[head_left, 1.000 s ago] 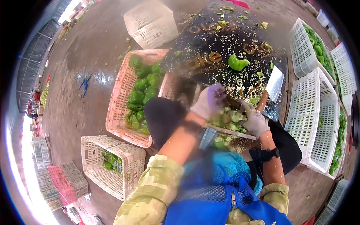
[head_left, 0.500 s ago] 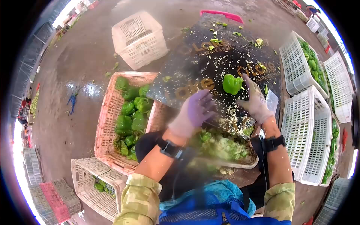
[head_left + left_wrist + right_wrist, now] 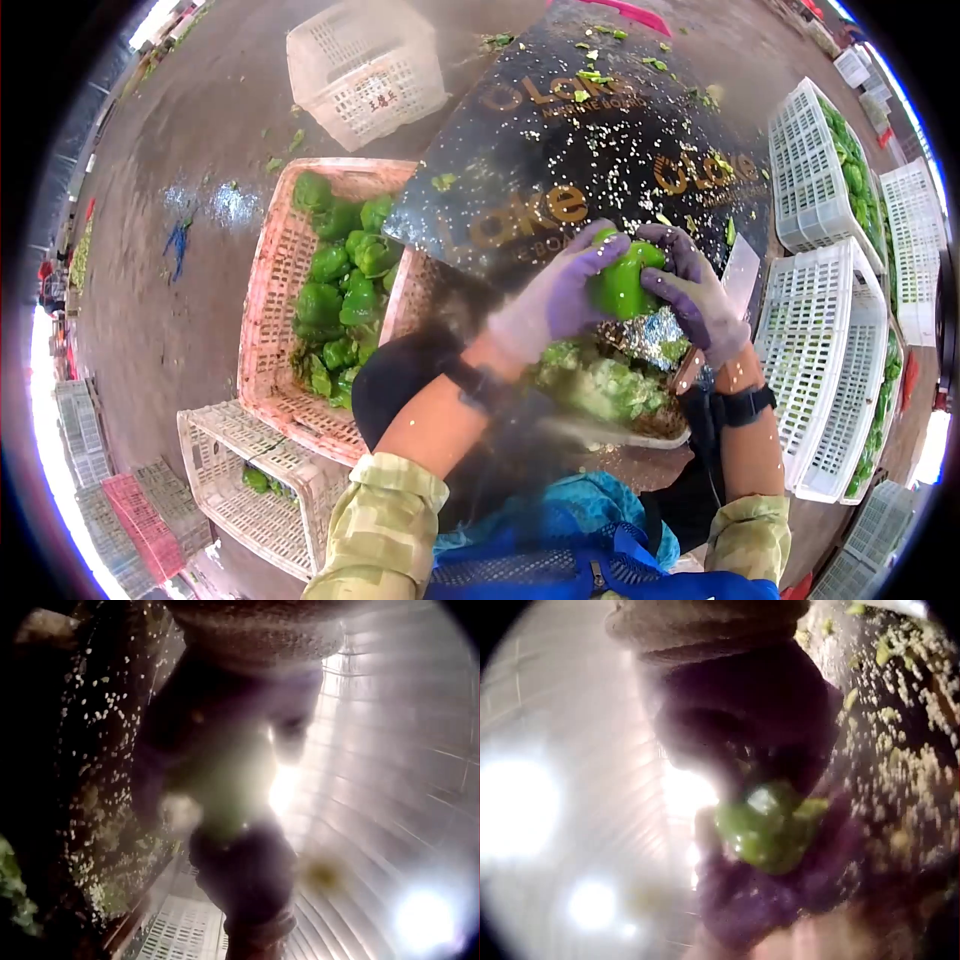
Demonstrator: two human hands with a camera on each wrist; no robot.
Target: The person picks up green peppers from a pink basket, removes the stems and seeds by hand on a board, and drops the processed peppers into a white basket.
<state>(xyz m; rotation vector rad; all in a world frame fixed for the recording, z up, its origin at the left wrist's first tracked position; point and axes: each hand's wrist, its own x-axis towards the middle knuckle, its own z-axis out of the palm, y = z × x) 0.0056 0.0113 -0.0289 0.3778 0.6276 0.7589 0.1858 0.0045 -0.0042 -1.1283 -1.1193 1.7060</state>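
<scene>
A green bell pepper (image 3: pixel 627 283) is held up between both gloved hands, over the near edge of the black board (image 3: pixel 500 150). My left hand (image 3: pixel 553 298) grips the pepper's left side, and my right hand (image 3: pixel 704 300) curls its fingers round the right side. In the right wrist view the pepper (image 3: pixel 771 829) shows glossy between the purple gloves; the left wrist view has it blurred. Just right of the right hand stands a knife's broad blade (image 3: pixel 740 268). Below the hands lie pale green pepper cores and scraps (image 3: pixel 605 388).
A pinkish crate (image 3: pixel 262 330) of whole peppers stands to the left, with a white crate (image 3: pixel 365 85) beyond it and another on its side (image 3: pixel 215 465) nearer. White crates (image 3: pixel 800 350) with peppers line the right. Seeds and green bits litter the board.
One second ago the pepper lay on the board and the hands were low over the scraps. Both hands reached out to it, then lifted it and brought it nearer the body.
</scene>
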